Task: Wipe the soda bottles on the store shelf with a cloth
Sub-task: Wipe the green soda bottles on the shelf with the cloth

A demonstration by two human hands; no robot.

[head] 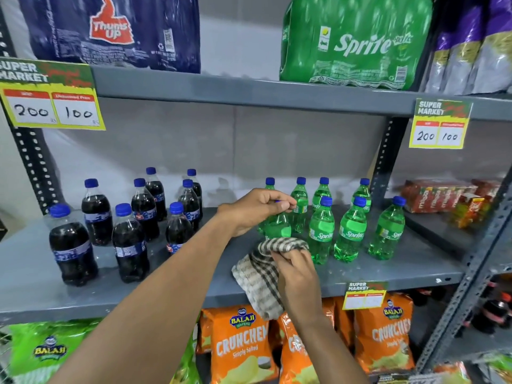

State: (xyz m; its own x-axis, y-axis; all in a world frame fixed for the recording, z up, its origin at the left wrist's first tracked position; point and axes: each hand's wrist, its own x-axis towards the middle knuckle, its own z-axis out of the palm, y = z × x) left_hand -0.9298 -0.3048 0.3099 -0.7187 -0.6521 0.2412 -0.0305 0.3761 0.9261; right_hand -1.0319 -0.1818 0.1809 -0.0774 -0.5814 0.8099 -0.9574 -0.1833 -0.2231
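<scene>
Several green Sprite bottles (pixel 350 234) with blue caps stand on the right part of the grey shelf (pixel 194 278). Several dark cola bottles (pixel 128 245) with blue caps stand on the left. My left hand (pixel 256 207) grips the cap of one front Sprite bottle (pixel 277 225), which stands on the shelf. My right hand (pixel 297 275) holds a brown and cream checked cloth (pixel 260 270) pressed against the lower part of that bottle. The bottle's base is hidden behind the cloth.
Shrink-wrapped Thums Up (pixel 110 31) and Sprite (pixel 357 42) packs sit on the shelf above. Price tags (pixel 52 106) hang from the shelf edges. Orange Balaji chip bags (pixel 243 347) fill the shelf below. Red snack packs (pixel 443 195) lie at right beyond the upright post (pixel 385 164).
</scene>
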